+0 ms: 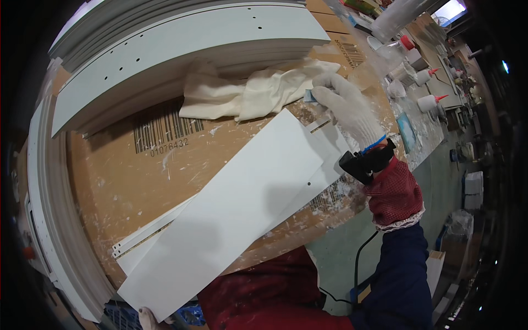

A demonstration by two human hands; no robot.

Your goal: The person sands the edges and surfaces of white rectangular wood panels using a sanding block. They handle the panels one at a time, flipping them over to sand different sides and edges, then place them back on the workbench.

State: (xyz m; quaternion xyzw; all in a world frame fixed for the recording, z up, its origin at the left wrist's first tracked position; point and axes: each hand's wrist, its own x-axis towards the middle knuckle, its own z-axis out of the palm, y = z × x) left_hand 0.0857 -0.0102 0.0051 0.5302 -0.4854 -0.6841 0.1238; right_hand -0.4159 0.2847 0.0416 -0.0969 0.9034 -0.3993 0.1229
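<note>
A long white panel [231, 203] lies slanted over the cardboard-covered bench. At its near left end my left hand [146, 319], in a pale glove, grips the edge; only the thumb area shows and the rest is hidden under the board. My right hand [344, 104], in a white knit glove, is raised past the panel's far end. Between its thumb and fingers it pinches a small light-blue piece [309, 96], too small to tell its kind. Beneath the panel lies another white board [333, 159] with a slot and a hole. A crumpled white cloth [253, 91] rests beside my right hand.
Stacked white boards with drilled holes [192, 38] stand along the back, and more boards [60, 209] line the left. White bottles with red tips [428, 103] and cups sit at the right. The paint-spotted cardboard [159, 170] covers the bench. A black cable [358, 258] hangs by my right arm.
</note>
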